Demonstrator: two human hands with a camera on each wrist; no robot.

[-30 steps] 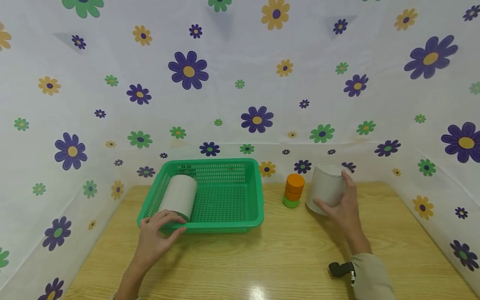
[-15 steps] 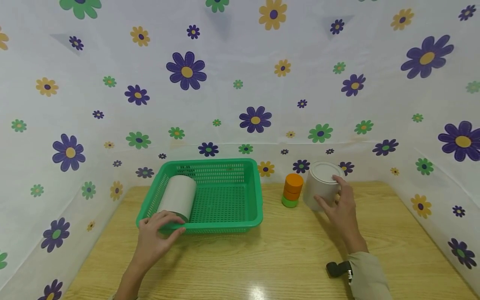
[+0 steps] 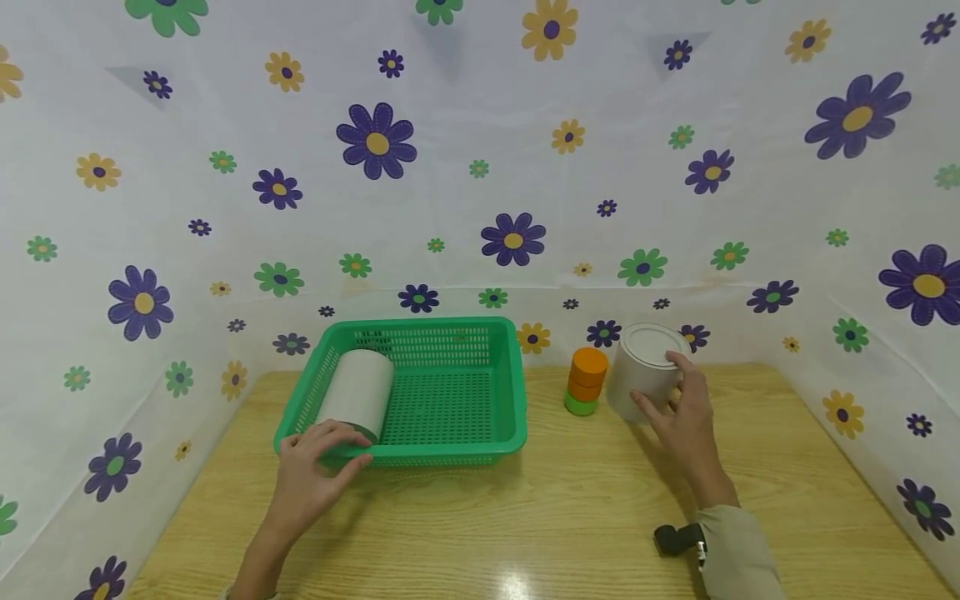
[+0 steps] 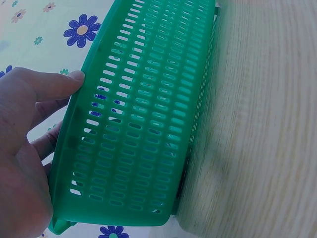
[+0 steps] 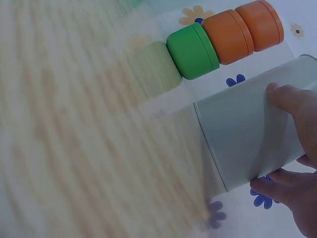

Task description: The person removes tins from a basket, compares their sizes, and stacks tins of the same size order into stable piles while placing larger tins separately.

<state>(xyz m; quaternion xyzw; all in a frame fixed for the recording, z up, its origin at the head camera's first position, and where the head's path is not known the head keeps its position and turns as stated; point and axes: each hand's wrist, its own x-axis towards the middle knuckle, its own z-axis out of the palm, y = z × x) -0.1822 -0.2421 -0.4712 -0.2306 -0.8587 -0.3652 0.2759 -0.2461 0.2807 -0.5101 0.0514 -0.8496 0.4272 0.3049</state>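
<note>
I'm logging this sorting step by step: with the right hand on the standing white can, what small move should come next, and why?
Probably lift the white cylindrical can straight up. The right hand already grips its side, it stands close to the orange and green stacked caps, and the left hand steadies the green plastic basket.

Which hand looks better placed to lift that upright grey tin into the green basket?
Probably the right hand: its fingers already wrap the upright grey tin. The left hand grips the green basket by its near rim.
</note>
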